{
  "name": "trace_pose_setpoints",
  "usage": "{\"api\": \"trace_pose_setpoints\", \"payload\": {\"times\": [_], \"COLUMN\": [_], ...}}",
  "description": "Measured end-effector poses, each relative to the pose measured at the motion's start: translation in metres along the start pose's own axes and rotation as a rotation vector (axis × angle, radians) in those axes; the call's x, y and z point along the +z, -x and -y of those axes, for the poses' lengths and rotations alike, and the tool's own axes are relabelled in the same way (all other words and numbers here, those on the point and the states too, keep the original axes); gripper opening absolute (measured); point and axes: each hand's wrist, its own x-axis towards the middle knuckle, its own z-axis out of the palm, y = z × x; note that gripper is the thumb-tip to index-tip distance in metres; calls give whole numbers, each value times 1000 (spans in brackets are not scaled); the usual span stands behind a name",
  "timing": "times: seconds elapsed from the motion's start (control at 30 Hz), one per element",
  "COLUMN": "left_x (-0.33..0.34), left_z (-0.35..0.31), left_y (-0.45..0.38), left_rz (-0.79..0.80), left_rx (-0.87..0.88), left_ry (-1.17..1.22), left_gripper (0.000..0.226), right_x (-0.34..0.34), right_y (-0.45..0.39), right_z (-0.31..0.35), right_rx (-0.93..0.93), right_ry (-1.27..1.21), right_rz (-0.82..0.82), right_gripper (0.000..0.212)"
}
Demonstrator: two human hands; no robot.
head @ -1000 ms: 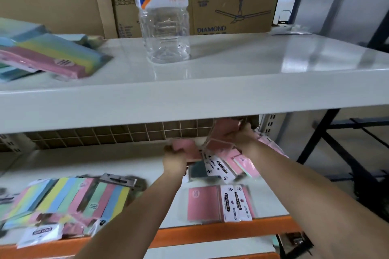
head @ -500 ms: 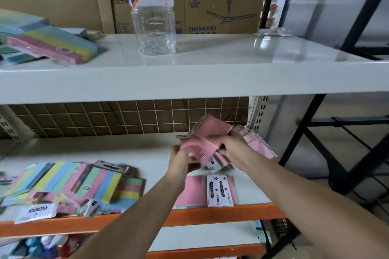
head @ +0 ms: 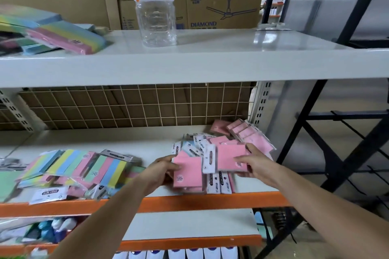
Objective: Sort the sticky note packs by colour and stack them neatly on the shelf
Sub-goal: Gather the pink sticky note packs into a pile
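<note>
On the middle shelf [head: 117,143] my left hand [head: 162,171] holds the left edge of a pink sticky note pack [head: 188,172] lying on a low pink pile near the front edge. My right hand [head: 251,163] grips a second pink pack [head: 230,156] just above that pile, thumb on top. More pink packs [head: 248,134] lie scattered behind, toward the right upright. A heap of multicolour striped packs [head: 84,166] covers the shelf's left part. Other multicolour packs [head: 63,33] lie on the top shelf at left.
A clear plastic bottle [head: 155,21] stands on the top shelf [head: 231,48], cardboard boxes [head: 223,2] behind it. A wire grid [head: 126,105] backs the middle shelf. An orange beam [head: 189,202] edges its front. Lower shelves hold white bottles and bagged goods. A black metal frame [head: 347,132] stands at right.
Both hands came down and toward the shelf's front edge with pink packs that were held together higher up. The left one's pack now lies on the front pink pile.
</note>
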Motion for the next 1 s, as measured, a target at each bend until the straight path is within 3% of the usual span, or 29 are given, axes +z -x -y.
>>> {"api": "trace_pose_setpoints", "payload": {"times": [0.13, 0.33, 0.43, 0.6, 0.8, 0.9, 1.0], "left_x": [-5, -2, 7, 15, 20, 24, 32], "left_z": [8, 7, 8, 19, 15, 15, 14], "left_y": [-6, -2, 1, -12, -15, -18, -18], "left_rz": [-7, -69, -14, -20, -27, -8, -26], "left_rx": [16, 33, 46, 95, 135, 136, 141], "left_ry": [-95, -284, -359, -451, -576, -636, -649], "left_gripper": [27, 19, 46, 67, 60, 52, 51], "right_x": [-5, -2, -1, 6, 6, 11, 23], "right_y": [7, 11, 16, 22, 21, 23, 25], "right_z": [-16, -20, -19, -19, -15, -15, -18], "right_rx": [69, 49, 7, -103, -126, -261, -362], "right_ry": [189, 496, 626, 800, 1048, 1179, 1142], "right_rz": [48, -4, -12, -25, -70, -104, -16], "right_gripper": [53, 63, 61, 51, 53, 57, 59]}}
